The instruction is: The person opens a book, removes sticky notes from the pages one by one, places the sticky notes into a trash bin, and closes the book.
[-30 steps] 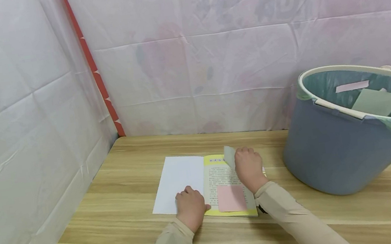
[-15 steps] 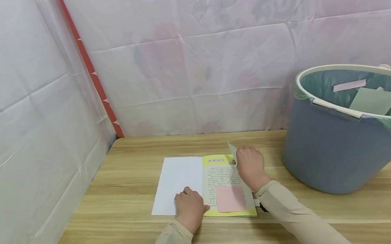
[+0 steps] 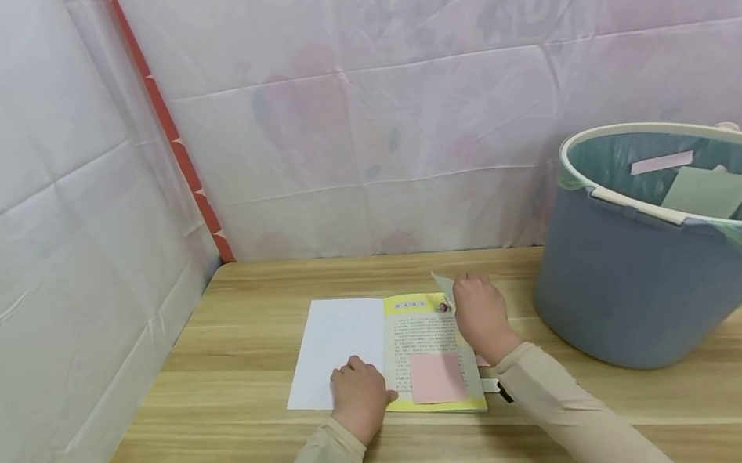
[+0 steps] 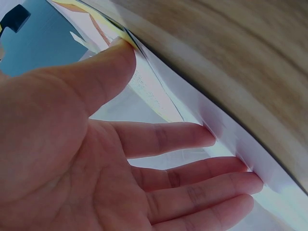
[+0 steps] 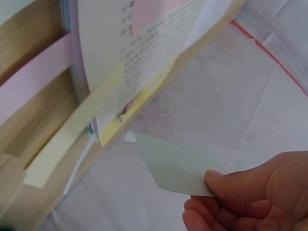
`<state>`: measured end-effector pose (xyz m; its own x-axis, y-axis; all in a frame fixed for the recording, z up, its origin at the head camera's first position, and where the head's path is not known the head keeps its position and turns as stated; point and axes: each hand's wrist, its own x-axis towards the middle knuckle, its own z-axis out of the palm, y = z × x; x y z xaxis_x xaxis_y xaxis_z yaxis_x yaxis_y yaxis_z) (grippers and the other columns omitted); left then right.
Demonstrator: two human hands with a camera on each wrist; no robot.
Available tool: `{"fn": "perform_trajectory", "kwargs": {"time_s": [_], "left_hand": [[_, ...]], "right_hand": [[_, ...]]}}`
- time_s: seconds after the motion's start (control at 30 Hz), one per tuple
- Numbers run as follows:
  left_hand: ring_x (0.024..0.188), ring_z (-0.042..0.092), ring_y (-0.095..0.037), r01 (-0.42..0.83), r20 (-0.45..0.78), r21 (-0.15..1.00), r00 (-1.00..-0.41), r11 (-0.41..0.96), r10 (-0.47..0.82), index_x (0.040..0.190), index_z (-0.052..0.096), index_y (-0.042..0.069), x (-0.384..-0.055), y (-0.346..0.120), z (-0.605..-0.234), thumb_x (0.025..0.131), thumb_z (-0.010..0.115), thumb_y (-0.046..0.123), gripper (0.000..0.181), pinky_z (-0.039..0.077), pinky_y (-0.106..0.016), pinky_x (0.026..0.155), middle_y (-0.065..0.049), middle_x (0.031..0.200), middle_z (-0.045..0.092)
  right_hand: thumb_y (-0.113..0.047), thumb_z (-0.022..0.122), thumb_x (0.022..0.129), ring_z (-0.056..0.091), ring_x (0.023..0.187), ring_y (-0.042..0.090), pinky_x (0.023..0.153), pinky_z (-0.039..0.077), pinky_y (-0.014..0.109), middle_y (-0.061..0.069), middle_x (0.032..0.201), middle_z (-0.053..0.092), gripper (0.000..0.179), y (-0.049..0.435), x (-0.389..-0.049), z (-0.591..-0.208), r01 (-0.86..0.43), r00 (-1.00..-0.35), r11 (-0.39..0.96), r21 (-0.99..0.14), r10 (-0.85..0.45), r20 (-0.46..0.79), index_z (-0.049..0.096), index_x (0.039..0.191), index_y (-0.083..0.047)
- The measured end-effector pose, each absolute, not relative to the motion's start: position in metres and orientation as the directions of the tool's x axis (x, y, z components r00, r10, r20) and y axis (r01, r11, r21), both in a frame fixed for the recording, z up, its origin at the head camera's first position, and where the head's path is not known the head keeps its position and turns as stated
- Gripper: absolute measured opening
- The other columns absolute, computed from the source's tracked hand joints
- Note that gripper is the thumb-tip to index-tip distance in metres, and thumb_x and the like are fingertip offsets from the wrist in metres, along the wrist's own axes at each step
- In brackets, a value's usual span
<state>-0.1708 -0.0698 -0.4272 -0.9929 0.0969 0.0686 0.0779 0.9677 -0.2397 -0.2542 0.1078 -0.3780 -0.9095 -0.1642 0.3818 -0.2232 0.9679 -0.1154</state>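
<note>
An open book (image 3: 422,339) lies on the wooden table, its left page blank white and its right page printed with yellow bands. On the right page sits a pink sticky note (image 3: 437,377). My left hand (image 3: 360,397) rests on the book near its lower middle, thumb on the printed page, fingers stretched on the white one in the left wrist view. Over the book's upper right corner, my right hand (image 3: 482,315) pinches a pale green sticky note (image 5: 175,168) between thumb and fingers; in the right wrist view the note looks clear of the page.
A grey bin (image 3: 634,281) with a green liner stands at the right, holding a pale green note (image 3: 710,192) and a pink note (image 3: 662,162). Pink (image 5: 38,72) and yellow strips (image 5: 72,130) stick out from the book's edge. Cloth walls (image 3: 353,107) border the table.
My right hand has moved slightly right with the green sticky note, baring the heading and small picture at the page's top. My left hand has stayed in place.
</note>
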Motion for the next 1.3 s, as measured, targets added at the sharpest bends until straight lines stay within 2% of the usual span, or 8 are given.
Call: {"fn": "perform_trajectory", "kwargs": {"time_s": [0.17,0.33,0.43,0.77,1.0,1.3], "left_hand": [[0.068,0.060,-0.022,0.087,0.072,-0.240,-0.992,0.967,0.107,0.084,0.068,0.000,-0.170,-0.070,-0.427,0.078,0.066,0.061,0.061,0.047,-0.033,0.065,-0.012,0.075,0.053],[0.067,0.059,-0.022,0.091,0.071,-0.236,-0.991,0.967,0.111,0.085,0.068,0.000,-0.169,-0.069,-0.425,0.078,0.066,0.060,0.061,0.048,-0.034,0.065,-0.012,0.075,0.053],[0.067,0.060,-0.022,0.095,0.078,-0.246,-0.990,0.965,0.118,0.083,0.068,0.000,-0.168,-0.069,-0.422,0.078,0.066,0.060,0.060,0.048,-0.034,0.065,-0.012,0.074,0.053],[0.068,0.060,-0.024,0.091,0.064,-0.228,-0.992,0.969,0.108,0.086,0.069,-0.001,-0.169,-0.069,-0.423,0.078,0.066,0.060,0.062,0.050,-0.036,0.068,-0.012,0.074,0.053],[0.069,0.060,-0.024,0.090,0.050,-0.228,-0.993,0.969,0.104,0.087,0.068,-0.002,-0.168,-0.069,-0.423,0.079,0.067,0.058,0.060,0.050,-0.036,0.069,-0.013,0.076,0.053],[0.070,0.060,-0.025,0.090,0.040,-0.201,-0.994,0.975,0.100,0.089,0.068,-0.003,-0.169,-0.070,-0.426,0.079,0.067,0.058,0.061,0.050,-0.037,0.070,-0.013,0.076,0.052]], "right_hand": [[0.017,0.059,0.078,0.061,0.076,0.035,0.060,0.055,0.042,0.023,0.081,0.059,0.012,0.112,-0.249,-0.368,-0.267,-0.880,0.950,-0.162,-0.172,0.443,0.059,0.090,0.016],[0.009,0.058,0.088,0.059,0.071,0.033,0.052,0.053,0.039,0.022,0.081,0.056,0.004,0.113,-0.242,-0.354,-0.286,-0.848,0.938,-0.196,-0.153,0.507,0.058,0.088,0.013],[0.005,0.059,0.090,0.058,0.067,0.033,0.049,0.052,0.038,0.021,0.079,0.055,0.008,0.114,-0.236,-0.345,-0.307,-0.818,0.932,-0.194,-0.154,0.555,0.057,0.086,0.012],[0.009,0.061,0.088,0.055,0.070,0.035,0.055,0.053,0.043,0.021,0.077,0.055,0.006,0.120,-0.223,-0.323,-0.420,-0.656,0.894,-0.156,-0.180,0.733,0.057,0.085,0.011],[0.009,0.059,0.089,0.054,0.075,0.038,0.060,0.051,0.048,0.022,0.080,0.054,0.005,0.130,-0.225,-0.302,-0.420,-0.609,0.889,-0.184,-0.126,0.783,0.056,0.085,0.010],[0.009,0.055,0.091,0.051,0.076,0.043,0.069,0.046,0.052,0.026,0.082,0.053,0.006,0.152,-0.222,-0.263,-0.451,-0.485,0.872,-0.189,-0.062,0.872,0.055,0.086,0.013]]}}
